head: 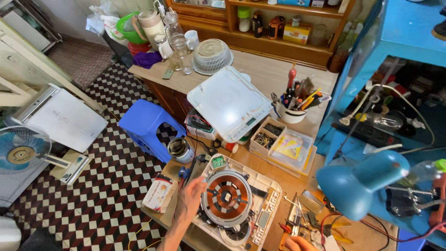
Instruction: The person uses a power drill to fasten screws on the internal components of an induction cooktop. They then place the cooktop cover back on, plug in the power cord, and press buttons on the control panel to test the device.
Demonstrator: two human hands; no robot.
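Cramped workshop corner: black-and-white checkered floor (pixel 107 204), a long wooden desk (pixel 269 76) running from the back shelves to the bottom edge, a blue stool (pixel 146 128) tucked beside it.

Nearest on the desk lies an opened induction cooker (pixel 234 202), white housing up, its round copper coil (pixel 227 195) exposed. The left hand (pixel 193 193) rests on the cooker's left edge, fingers loosely curled against the housing; nothing seen in its grip. The right hand (pixel 297 243) is cut off at the bottom edge (only knuckles show), beside a clutter of hand tools (pixel 297 218); I cannot tell whether it is open, closed or holding anything.

Packages: a small white carton with red print (pixel 159 191) lies at the desk's left edge, just beside the left hand. A clear plastic tray with a yellow leaflet inside (pixel 290 148) sits behind the cooker, touching a cardboard parts box (pixel 267 135). A yellow box (pixel 297 33) stands on the back shelf.

The cooker's white top panel (pixel 227 102) leans tilted over other parts, hiding what lies beneath. A white cup crammed with tools (pixel 291 111) stands to its right.

A blue desk lamp (pixel 360 183) blocks the lower right; wires behind it are hard to sort out.
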